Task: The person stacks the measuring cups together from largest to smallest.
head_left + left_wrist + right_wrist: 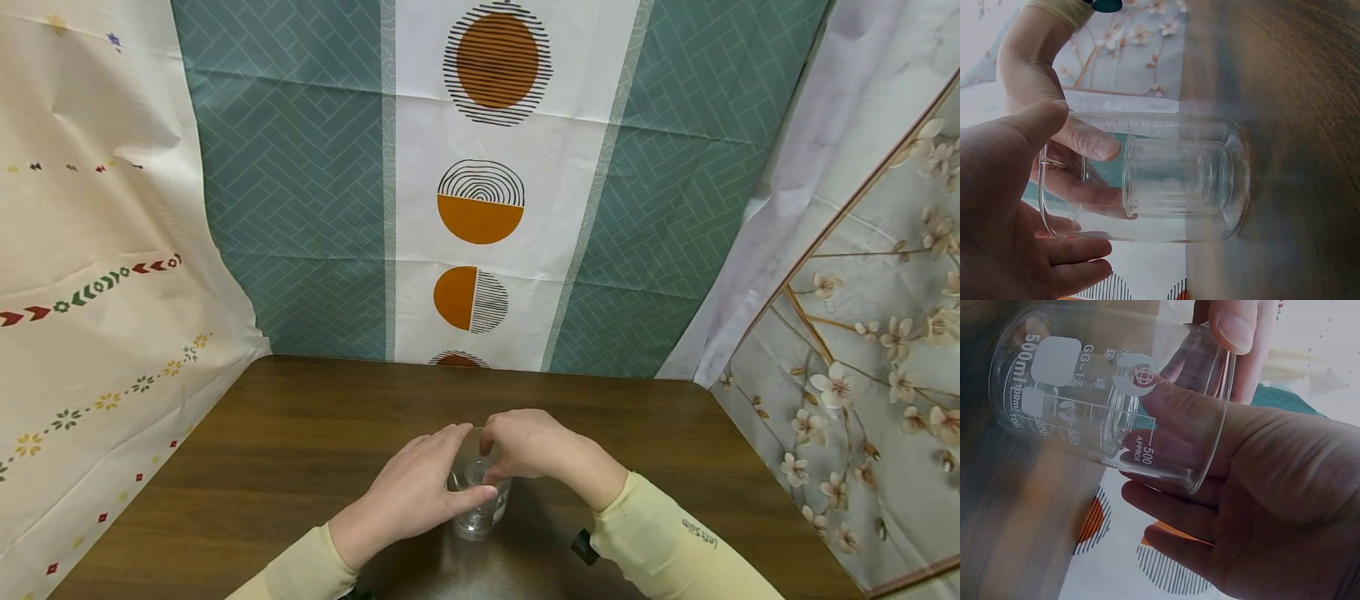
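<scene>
A large clear glass beaker (1054, 362) with white markings, including 500ml, stands upright on the table. Inside it, near the bottom, is a smaller clear glass beaker (1179, 175). My left hand (412, 492) holds the large beaker near its rim, thumb on one side and fingers on the other. From above, my right hand (528, 446) reaches into the large beaker's mouth. Its thumb (1107, 149) and fingers are just at the small beaker's rim; the thumb seems a little apart from it, and a fingertip overlaps it in the left wrist view.
The dark wooden table (337, 400) extends around the beakers. A green and white curtain (300, 208) with orange circles hangs behind it. Patterned cloths hang at the left (97, 250) and right (862, 333) sides.
</scene>
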The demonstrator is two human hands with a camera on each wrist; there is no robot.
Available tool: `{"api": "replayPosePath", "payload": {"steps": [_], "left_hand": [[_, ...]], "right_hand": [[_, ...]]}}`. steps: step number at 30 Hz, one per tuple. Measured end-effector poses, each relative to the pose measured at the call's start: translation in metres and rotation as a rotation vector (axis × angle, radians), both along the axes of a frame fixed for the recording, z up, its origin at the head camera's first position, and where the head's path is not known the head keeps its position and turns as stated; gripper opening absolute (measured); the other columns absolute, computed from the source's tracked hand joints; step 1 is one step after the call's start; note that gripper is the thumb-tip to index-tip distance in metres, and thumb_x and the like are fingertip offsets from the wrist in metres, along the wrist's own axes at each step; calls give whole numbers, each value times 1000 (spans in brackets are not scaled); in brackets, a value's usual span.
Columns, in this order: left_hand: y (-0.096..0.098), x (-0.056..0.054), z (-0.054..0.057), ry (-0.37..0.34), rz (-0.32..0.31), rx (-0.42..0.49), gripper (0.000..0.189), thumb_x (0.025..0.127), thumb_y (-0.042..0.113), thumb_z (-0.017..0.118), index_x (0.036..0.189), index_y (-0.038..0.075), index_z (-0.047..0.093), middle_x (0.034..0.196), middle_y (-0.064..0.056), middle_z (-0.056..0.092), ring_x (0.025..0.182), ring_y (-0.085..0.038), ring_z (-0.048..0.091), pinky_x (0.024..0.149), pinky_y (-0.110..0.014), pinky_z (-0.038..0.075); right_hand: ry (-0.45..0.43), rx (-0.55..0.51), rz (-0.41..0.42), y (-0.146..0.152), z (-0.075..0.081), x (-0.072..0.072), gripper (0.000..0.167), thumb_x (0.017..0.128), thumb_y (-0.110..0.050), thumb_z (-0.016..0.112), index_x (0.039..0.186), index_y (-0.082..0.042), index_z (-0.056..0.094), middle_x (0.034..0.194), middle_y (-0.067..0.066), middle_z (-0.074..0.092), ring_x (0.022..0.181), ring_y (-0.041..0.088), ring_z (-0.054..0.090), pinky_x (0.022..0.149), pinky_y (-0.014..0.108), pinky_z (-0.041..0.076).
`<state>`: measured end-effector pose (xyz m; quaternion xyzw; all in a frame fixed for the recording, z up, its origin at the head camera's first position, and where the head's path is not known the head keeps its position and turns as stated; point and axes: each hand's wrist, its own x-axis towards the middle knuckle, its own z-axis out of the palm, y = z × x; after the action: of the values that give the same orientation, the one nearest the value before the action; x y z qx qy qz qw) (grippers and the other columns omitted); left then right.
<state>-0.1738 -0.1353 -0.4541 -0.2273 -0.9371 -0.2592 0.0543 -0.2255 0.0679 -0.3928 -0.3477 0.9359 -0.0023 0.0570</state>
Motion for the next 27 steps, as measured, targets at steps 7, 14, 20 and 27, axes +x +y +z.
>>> {"api": "replayPosePath", "payload": {"steps": [7,14,20,27], "left_hand": [[0,0,-1,-1,5,-4,98,94,74,74,160,4,53,158,-13,60,143,-37,58,122,-60,42],[0,-1,-1,13,-1,-4,99,95,75,72,159,3,53,157,-13,60,141,-37,60,121,-59,43],[1,-1,-1,3,5,-8,99,95,76,72,160,4,53,157,-12,61,139,-37,61,120,-59,45],[1,-2,1,-17,-1,4,100,94,77,72,160,4,52,158,-13,60,140,-38,61,118,-61,47]], "right_hand": [[-1,6,4,-1,0,0,27,84,-32,99,104,-19,85,108,-7,76,94,15,72,83,40,62],[-10,5,4,-1,0,-1,27,85,-32,98,104,-18,85,109,-6,77,95,15,72,83,40,62],[-17,5,7,0,0,-2,28,85,-33,98,105,-18,85,111,-6,77,95,14,72,84,39,62],[-33,-14,7,2,0,-3,29,86,-34,98,107,-18,85,113,-7,78,97,14,72,86,39,62]]}}
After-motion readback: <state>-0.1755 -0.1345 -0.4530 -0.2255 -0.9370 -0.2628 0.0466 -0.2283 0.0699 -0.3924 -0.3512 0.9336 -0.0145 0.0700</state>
